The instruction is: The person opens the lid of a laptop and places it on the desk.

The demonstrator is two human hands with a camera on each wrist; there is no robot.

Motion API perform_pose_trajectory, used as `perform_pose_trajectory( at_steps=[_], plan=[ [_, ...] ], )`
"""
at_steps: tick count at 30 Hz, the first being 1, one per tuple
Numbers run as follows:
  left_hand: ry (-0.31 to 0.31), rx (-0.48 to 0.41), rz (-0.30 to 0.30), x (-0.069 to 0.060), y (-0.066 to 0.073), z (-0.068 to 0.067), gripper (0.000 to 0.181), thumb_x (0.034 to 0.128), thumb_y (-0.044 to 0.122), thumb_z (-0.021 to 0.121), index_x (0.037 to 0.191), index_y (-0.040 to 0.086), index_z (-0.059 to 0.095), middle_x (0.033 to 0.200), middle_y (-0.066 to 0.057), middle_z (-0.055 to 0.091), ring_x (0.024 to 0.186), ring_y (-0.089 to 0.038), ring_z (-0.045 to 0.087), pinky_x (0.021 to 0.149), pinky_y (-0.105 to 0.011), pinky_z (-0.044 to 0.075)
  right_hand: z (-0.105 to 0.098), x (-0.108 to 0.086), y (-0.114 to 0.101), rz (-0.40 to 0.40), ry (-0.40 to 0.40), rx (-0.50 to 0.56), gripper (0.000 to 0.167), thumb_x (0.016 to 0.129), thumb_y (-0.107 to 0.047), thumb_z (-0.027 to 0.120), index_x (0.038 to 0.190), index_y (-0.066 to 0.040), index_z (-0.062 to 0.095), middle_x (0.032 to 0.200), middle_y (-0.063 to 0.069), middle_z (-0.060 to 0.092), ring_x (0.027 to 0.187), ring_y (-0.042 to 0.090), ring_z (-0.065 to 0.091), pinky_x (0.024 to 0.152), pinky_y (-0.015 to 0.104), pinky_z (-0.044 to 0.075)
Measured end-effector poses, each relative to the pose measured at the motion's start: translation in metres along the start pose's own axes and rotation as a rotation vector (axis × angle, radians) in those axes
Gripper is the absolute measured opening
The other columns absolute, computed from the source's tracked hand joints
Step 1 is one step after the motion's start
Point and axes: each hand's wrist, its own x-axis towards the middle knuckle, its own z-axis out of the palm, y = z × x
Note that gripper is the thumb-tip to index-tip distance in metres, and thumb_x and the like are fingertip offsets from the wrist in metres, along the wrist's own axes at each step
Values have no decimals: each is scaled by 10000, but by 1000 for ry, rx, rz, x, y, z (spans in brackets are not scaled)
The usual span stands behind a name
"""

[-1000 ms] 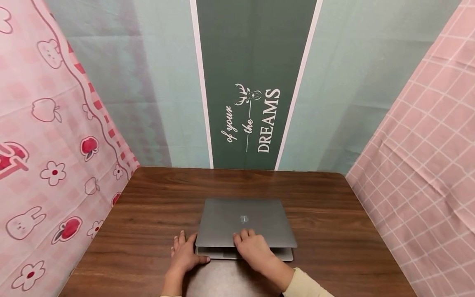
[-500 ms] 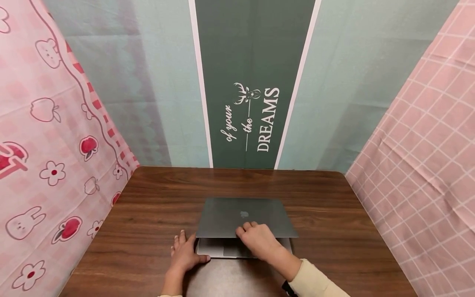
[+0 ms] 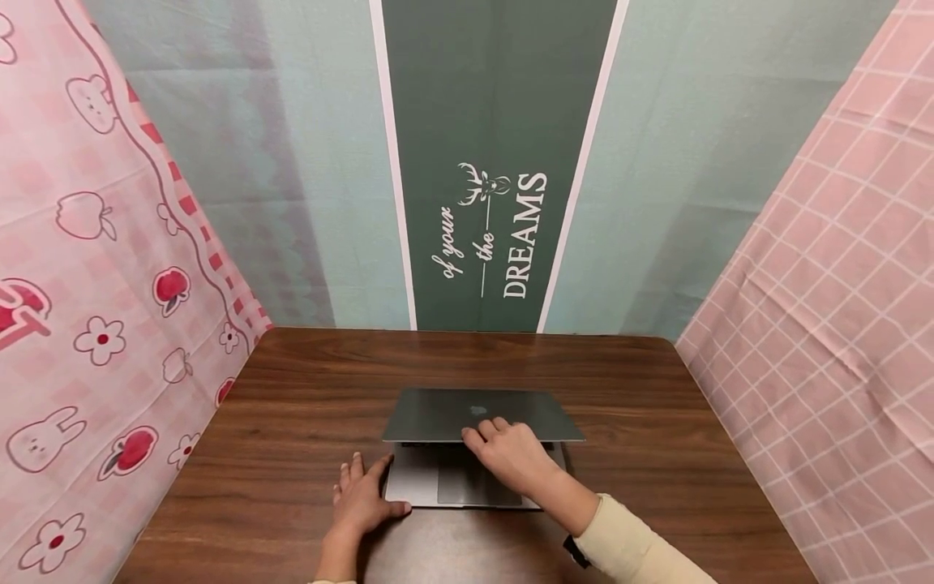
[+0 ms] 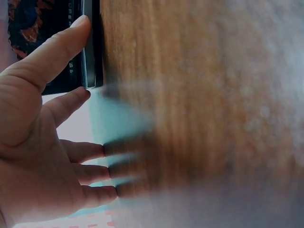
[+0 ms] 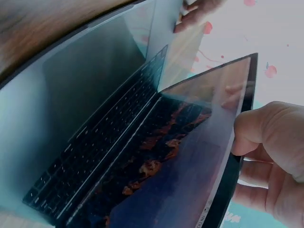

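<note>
A grey laptop [image 3: 438, 414] sits on the wooden table with its lid partly raised. Its lit screen [image 5: 166, 166] and black keyboard [image 5: 95, 133] show in the right wrist view. My right hand [image 3: 509, 456] pinches the front edge of the lid, thumb on the screen side and fingers behind. At the base's left front corner, my left hand [image 3: 361, 496] rests with fingers spread and straight. Its thumb touches the front edge of the base, and the other fingertips reach the table beside the laptop, as the left wrist view shows.
The brown wooden table [image 3: 292, 389] spreads around the laptop. Behind it hangs a green and grey-blue cloth [image 3: 481, 97] with printed words. Pink patterned cloths line the left [image 3: 109, 268] and right [image 3: 817, 284] sides.
The lid has swung up from nearly closed to a wider angle, my right hand rising and moving away with it. More of the base shows. My left hand has stayed in place.
</note>
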Motion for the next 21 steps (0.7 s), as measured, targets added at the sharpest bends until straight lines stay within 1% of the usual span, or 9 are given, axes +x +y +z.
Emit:
perform_pose_trajectory(
  at_steps=[3,4,6,8,10,11,14,18,21],
  plan=[
    [-6,-2,-4,0,0,0,858,566,386,862,1302,90,534,1396,-399,189,1260,-594,126,922,-718,153,-1,2,3,-28,19,-15,428,992,-47,210,983,-95,635,729,42,551,532,162,468,349,258,341],
    [-4,-1,-3,0,0,0,856,566,385,862,1301,91,535,1396,-399,190,1259,-595,129,922,-717,154,-1,3,4,-39,14,-24,406,994,-42,230,992,-90,634,735,45,552,540,163,471,352,256,344],
    [3,0,-2,0,-1,0,854,563,382,861,1298,92,536,1394,-398,196,1258,-594,134,924,-715,157,-2,4,7,-58,-8,-43,306,991,-43,327,1024,-85,629,757,52,562,562,169,483,362,252,353],
    [13,-1,1,1,0,0,850,558,377,863,1291,92,541,1391,-399,203,1256,-595,140,923,-716,158,-3,6,11,-69,-35,-67,179,939,-58,487,1052,-87,622,785,53,574,587,176,501,373,254,365],
    [18,-1,0,1,0,1,849,555,375,864,1289,95,543,1393,-396,204,1258,-592,140,927,-714,155,-4,8,15,-77,-49,-81,206,866,-78,602,1071,-87,619,806,55,585,603,183,519,378,256,372],
    [20,-1,0,1,0,1,849,553,376,864,1288,97,544,1393,-395,205,1258,-592,142,927,-715,154,-4,9,17,-81,-50,-87,215,861,-81,606,1075,-85,618,810,56,588,606,185,524,377,255,371],
    [21,1,1,1,1,0,850,551,381,865,1289,102,546,1395,-393,204,1258,-591,143,928,-714,154,-4,12,22,-89,-25,-97,221,939,-62,447,1076,-76,620,812,59,596,604,193,536,371,254,366],
    [23,13,7,0,1,-1,857,545,391,864,1287,103,547,1387,-399,211,1250,-598,155,922,-716,167,-3,16,27,-80,30,-112,475,1005,-20,162,1082,-69,628,790,61,591,584,197,526,366,256,346],
    [20,14,6,-1,1,-2,861,542,393,864,1288,103,547,1384,-404,211,1248,-600,156,919,-718,170,-3,18,31,-74,46,-129,480,1006,-11,156,1105,-66,623,778,62,578,579,197,512,376,264,352]
  ],
)
